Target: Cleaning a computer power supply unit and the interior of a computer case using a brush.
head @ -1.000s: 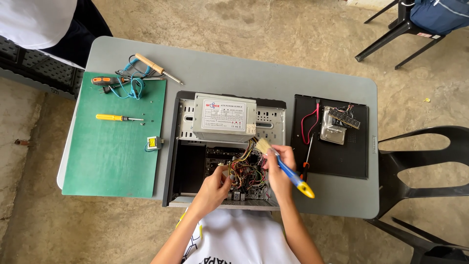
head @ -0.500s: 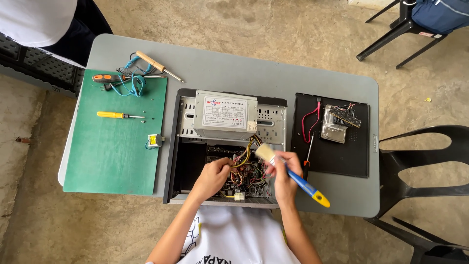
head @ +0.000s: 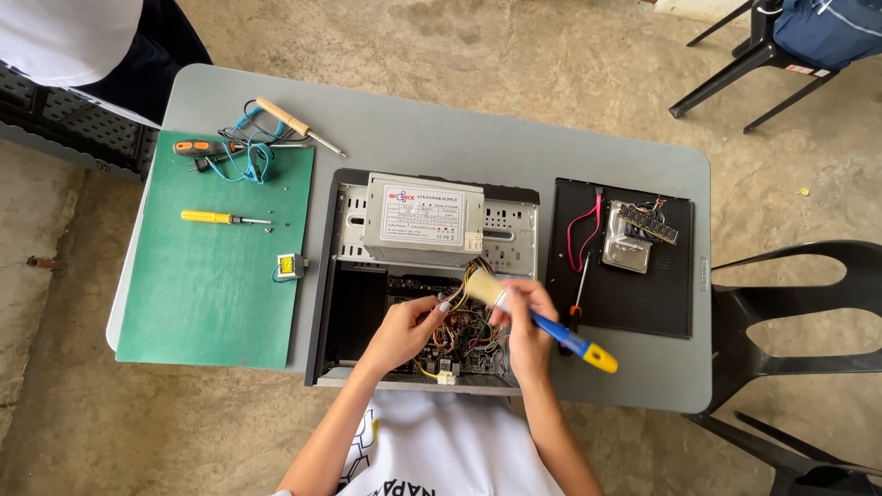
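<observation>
Concrete floor, grey plastic desk [head: 441,138] mid-frame; open black computer case [head: 423,276] at centre. Right hand [head: 524,321] fingers pinch blue-and-yellow-handled brush [head: 537,321]; left hand [head: 409,326] fingers grip multicoloured wire bundle [head: 459,331]. Risk: tugging could unseat connectors.

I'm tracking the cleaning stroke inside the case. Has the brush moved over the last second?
Yes. The brush has swung: its yellow handle end now sits farther right and lower, away from the power supply, while the bristles stay near the wires, held by the right hand.
</observation>
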